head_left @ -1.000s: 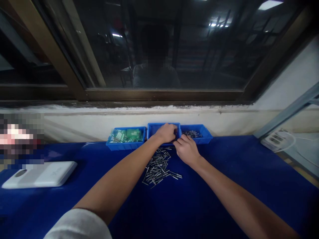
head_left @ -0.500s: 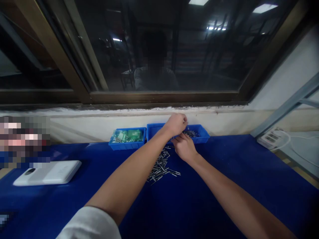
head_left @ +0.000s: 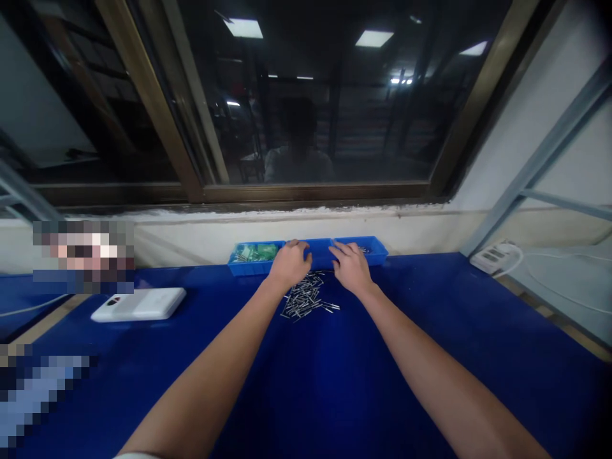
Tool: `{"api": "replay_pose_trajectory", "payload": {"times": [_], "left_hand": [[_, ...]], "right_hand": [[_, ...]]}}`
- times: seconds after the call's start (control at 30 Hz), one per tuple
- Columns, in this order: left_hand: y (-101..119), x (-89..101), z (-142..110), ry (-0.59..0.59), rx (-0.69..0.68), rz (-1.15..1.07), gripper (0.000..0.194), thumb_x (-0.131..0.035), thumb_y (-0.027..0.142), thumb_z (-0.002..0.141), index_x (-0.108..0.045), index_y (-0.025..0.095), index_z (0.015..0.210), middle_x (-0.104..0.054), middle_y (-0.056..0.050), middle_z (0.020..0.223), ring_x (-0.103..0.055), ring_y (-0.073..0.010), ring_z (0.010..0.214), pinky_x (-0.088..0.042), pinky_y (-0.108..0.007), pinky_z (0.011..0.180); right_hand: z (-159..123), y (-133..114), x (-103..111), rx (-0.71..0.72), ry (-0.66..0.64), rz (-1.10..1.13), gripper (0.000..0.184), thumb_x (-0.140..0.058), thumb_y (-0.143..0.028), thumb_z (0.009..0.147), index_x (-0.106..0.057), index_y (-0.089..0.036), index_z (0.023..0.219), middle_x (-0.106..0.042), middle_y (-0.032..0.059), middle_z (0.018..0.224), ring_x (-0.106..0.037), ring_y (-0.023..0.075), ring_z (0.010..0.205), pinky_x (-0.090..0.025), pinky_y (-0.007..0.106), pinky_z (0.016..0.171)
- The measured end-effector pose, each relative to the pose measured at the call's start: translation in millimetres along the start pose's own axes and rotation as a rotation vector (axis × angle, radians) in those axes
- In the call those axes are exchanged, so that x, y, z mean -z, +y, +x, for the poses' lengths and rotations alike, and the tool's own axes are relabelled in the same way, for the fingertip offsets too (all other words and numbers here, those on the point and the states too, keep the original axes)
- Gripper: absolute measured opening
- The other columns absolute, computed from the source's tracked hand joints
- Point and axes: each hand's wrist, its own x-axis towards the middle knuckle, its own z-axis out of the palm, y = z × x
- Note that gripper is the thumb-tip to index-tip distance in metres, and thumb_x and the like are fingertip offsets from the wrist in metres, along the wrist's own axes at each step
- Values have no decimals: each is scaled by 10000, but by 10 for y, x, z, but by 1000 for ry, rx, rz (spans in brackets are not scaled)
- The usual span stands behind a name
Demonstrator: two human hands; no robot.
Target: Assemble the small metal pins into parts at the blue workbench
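With the fingers of the left hand and right hand parted, though contact with the blue rectangular plastic bin between them cannot be told, its walls are best steadied evenly, clear of thin silvery metal pins heaped nearside of the fingers.

loose pins: shiny metal | storage bins: smooth plastic | tabletop: smooth, faint sheen | white device: smooth plastic | windowpane: glossy glass | wall edge: rough
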Motion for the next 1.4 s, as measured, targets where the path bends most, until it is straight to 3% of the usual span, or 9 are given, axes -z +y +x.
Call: {"api": "replay_pose_trajectory", "payload": {"times": [0.17,0.33,0.47,0.67,0.9,1.07,1.23,1.3,1.4], "left_hand": [[-67,-94,-444,67,-34,-10,282,-459,232,853,-615,161,1076,-606,-82,1167,-551,-195,1097,-406,-289,1001],[-75,-126,-687,15,47,-76,266,-473,245,850,-630,168,1050,-638,-88,1087,-575,-200,1053,-432,-281,963],[-130,-238,-717,20,61,-80,293,-467,277,864,-618,155,1084,-630,-95,1120,-564,-198,1073,-422,-283,967],[-208,-515,-719,44,26,8,284,-470,330,867,-642,190,1044,-638,-66,1111,-581,-208,1036,-448,-295,919],[-238,-628,-715,24,-21,-17,297,-433,382,890,-648,218,1013,-633,-64,1108,-590,-203,1009,-457,-302,881],[-191,-579,-713,113,-48,-8,308,-446,348,891,-619,181,1084,-620,-87,1132,-570,-217,1045,-447,-317,887],[-95,-502,-754,194,-185,-17,371,-444,340,906,-529,165,1221,-588,-97,1196,-526,-225,1107,-409,-344,926],[-64,-473,-765,177,-242,-4,330,-411,333,925,-559,180,1177,-610,-91,1137,-544,-219,1057,-412,-344,878],[-45,-440,-764,151,-267,14,304,-354,291,949,-626,196,1046,-645,-74,969,-572,-196,938,-401,-324,799]], "right_hand": [[-286,-104,78,-177,45,102,265,-523,-182,811,-663,-160,1035,-663,106,1049,-536,224,1016,-402,368,907],[-447,-54,23,-489,-124,395,261,-540,-247,799,-671,-151,1003,-709,69,911,-641,169,866,-463,273,826],[-430,-30,5,-582,-230,360,292,-528,-289,816,-676,-181,1043,-712,63,933,-648,179,908,-461,272,847],[-344,-198,-9,-466,-366,105,345,-463,-399,865,-616,-342,1168,-642,37,1160,-576,230,1077,-461,351,861],[-328,-185,-60,-509,-364,101,232,-496,-398,843,-693,-337,950,-686,19,1003,-610,232,954,-465,323,746],[-365,-133,-97,-472,-249,184,166,-521,-287,833,-680,-240,842,-657,57,982,-597,201,902,-439,294,751],[-379,-236,-38,-222,-78,379,191,-479,-250,852,-653,-182,811,-652,63,824,-575,186,851,-424,301,797],[-371,-309,7,-143,-86,531,190,-488,-266,844,-654,-181,810,-662,50,781,-584,176,784,-435,294,749],[-356,-388,35,-171,-89,778,181,-523,-294,814,-655,-172,787,-677,46,752,-605,166,710,-453,291,696]]}}
